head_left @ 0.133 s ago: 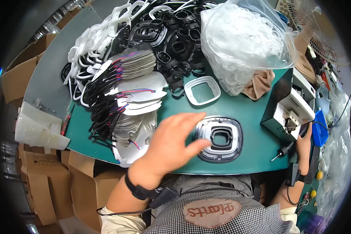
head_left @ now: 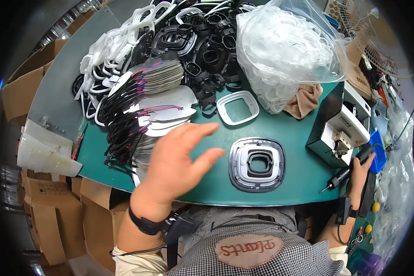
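Note:
On the green mat in front of me lies a square, rounded housing (head_left: 237, 171) with a black rim, a white inner ring and an opening in its middle. To its left my left hand (head_left: 177, 161) hovers empty, thumb and fingers spread. At the right edge of the mat my right hand (head_left: 359, 171) has its fingers round a black electric screwdriver (head_left: 339, 178). The bit points left toward the mat; whether the tool is lifted cannot be seen. A loose white square frame (head_left: 222, 110) lies beyond the housing.
Left of centre, flat white panels (head_left: 163, 103) with wires are stacked. Black housings (head_left: 211, 55) and white frames (head_left: 110, 50) pile up behind. A clear bag (head_left: 292, 46) of translucent rings stands at the back. Right are a black-and-white machine (head_left: 338, 124) and a blue tray (head_left: 377, 152).
My left hand has drawn back left, away from the housing. My right hand has shifted slightly, and more of the screwdriver now shows in its grip.

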`<move>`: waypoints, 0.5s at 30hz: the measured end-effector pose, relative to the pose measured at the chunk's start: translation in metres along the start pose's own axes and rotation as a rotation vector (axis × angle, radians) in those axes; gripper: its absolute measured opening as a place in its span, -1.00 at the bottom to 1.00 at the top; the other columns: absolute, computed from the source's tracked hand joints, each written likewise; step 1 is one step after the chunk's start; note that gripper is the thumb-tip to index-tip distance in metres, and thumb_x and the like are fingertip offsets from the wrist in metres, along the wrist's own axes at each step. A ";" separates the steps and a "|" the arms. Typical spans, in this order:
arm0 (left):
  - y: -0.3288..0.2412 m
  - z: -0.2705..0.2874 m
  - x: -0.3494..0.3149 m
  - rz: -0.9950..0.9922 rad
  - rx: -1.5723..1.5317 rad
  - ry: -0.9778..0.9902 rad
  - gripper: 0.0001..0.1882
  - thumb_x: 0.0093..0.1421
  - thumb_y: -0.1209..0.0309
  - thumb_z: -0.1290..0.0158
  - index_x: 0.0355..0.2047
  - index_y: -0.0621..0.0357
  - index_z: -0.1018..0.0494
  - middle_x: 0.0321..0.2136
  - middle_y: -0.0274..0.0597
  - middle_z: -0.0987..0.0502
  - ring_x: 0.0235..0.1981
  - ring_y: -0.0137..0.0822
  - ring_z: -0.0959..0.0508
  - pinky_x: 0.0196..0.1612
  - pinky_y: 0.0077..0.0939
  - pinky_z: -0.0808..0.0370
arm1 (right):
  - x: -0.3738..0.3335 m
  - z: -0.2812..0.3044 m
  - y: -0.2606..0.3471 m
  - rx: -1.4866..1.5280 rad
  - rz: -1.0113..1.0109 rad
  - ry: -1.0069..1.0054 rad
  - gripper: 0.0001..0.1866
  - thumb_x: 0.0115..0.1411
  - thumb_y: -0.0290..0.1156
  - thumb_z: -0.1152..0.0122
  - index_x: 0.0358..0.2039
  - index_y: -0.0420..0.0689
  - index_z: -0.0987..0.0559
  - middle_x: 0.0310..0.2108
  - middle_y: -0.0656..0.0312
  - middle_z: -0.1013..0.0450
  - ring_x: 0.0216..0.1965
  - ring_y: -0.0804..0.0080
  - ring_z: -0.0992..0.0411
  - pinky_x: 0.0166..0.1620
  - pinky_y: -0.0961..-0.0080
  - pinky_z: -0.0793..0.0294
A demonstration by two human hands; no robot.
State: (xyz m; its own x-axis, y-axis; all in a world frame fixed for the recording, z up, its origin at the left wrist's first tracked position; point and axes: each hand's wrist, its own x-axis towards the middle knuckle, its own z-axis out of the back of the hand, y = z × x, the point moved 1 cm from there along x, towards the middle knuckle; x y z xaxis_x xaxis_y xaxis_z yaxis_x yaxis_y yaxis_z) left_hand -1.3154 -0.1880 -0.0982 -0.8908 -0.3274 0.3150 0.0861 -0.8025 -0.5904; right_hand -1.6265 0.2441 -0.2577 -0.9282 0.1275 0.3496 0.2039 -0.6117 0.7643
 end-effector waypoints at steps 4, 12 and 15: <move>0.006 -0.002 -0.002 0.114 -0.069 -0.043 -0.60 0.07 0.47 -0.24 -0.04 0.22 -0.53 -0.21 -0.09 -0.60 -0.19 -0.23 -0.59 -0.06 -0.41 -0.50 | -0.013 0.024 0.066 0.677 -0.240 -0.004 -0.41 0.23 -0.44 -0.17 0.25 -0.23 -0.24 -0.39 0.23 -0.36 -0.50 0.49 -0.38 -0.43 0.54 -0.40; -0.009 -0.098 -0.004 -0.073 0.063 0.197 -0.18 -0.02 0.16 -0.33 0.23 0.14 -0.30 0.18 0.06 -0.36 0.25 0.08 -0.30 0.27 -0.11 -0.25 | -0.051 0.065 0.189 1.308 0.177 0.219 -0.16 0.29 -0.21 -0.21 0.40 -0.13 0.06 -0.21 0.11 -0.39 -0.38 0.53 -0.38 -0.33 0.54 -0.49; 0.007 -0.118 -0.015 -0.038 0.133 0.237 -0.17 -0.01 0.13 -0.33 0.23 0.17 -0.29 0.19 0.06 -0.35 0.25 0.07 -0.30 0.27 -0.11 -0.26 | -0.062 0.049 0.212 1.444 0.403 0.623 -0.14 0.26 -0.25 -0.26 0.40 -0.15 0.04 -0.27 0.21 -0.29 -0.43 0.51 -0.31 -0.30 0.51 -0.42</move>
State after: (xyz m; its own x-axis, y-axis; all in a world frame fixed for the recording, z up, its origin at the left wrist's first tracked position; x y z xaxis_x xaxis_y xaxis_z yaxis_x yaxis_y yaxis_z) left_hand -1.3539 -0.1296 -0.1944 -0.9727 -0.1824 0.1432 0.0944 -0.8756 -0.4737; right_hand -1.5109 0.1450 -0.0908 -0.6474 -0.3896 0.6550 0.2255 0.7230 0.6530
